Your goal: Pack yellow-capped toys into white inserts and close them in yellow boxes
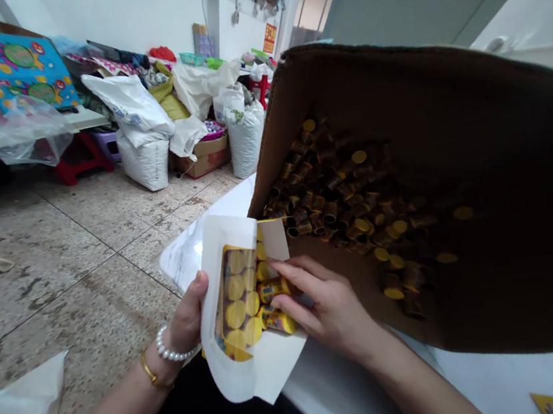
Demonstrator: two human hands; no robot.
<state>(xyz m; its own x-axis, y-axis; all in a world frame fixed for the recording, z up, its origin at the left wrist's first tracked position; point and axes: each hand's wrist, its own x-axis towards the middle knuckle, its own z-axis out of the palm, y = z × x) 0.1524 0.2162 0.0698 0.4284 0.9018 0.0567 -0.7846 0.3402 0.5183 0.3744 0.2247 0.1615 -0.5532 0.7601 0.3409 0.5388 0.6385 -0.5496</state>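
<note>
Left hand: clasped around the side of the pack (pixel 231 377) — the left hand (pixel 187 319) has its thumb on the near edge, likely to steady it while leaving the open side free.
Right hand: the right hand (pixel 336 304) has thumb and fingertips about a tub (pixel 271 291) at the pack's opening; how firmly it pinches, I cannot tell.
Pack: tilted, open flap towards the right hand and carton (pixel 392 78), which seems to give the fingers a direct way in.
Window: round yellow lids show through it in rows; two tubs by the flap lie sideways, printed sides showing.
Carton: on the counter (pixel 187 261), mouth facing the person — probably so the loose tubs (pixel 357 207) inside are within reach.
Floor: white sacks (pixel 141 133) stand beyond the counter, well apart from the hands, perhaps to leave working room.
</note>
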